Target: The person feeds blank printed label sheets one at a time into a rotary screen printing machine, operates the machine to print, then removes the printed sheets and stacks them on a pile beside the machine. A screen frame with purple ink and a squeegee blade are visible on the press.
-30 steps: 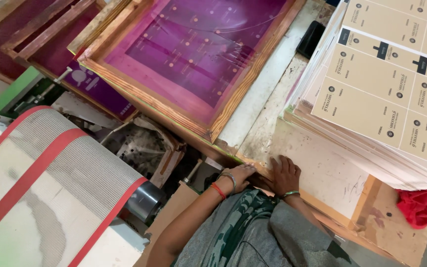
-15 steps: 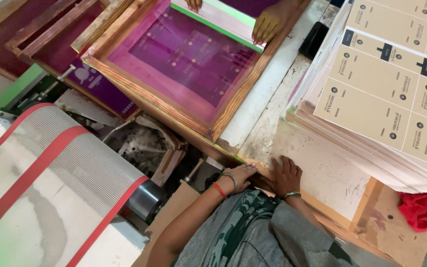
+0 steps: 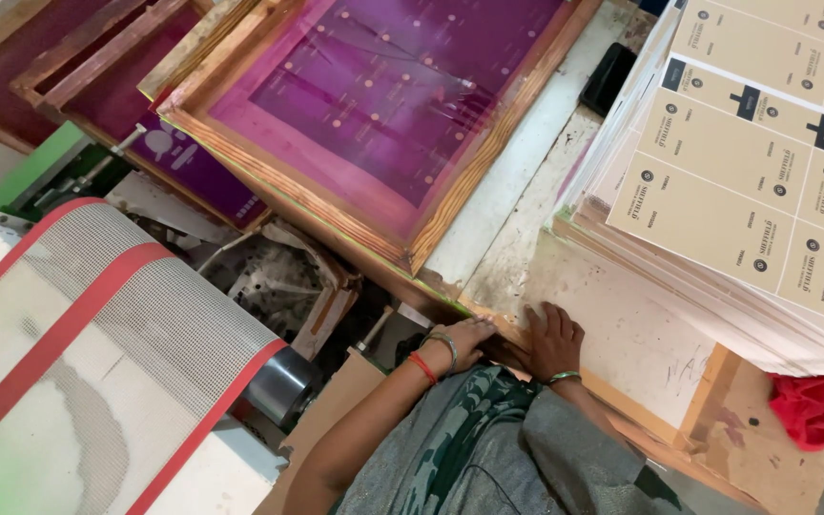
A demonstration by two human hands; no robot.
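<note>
Nothing is gripped: the right hand is laid flat, fingers spread, on the stained white board, and the left hand is rested loosely on the table's wooden edge just beside it. Beyond them a wood-framed purple printing screen is seen — right of it, stacked beige printed sheets.

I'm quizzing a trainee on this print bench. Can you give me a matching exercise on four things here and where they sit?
Things:
1. screen frame
2. card stack
3. red cloth
4. mesh belt

Places:
A. lower right corner
B. left, edged with red strips
C. top centre, holding purple mesh
D. right, above the hands

Pairs: 1-C, 2-D, 3-A, 4-B
</note>
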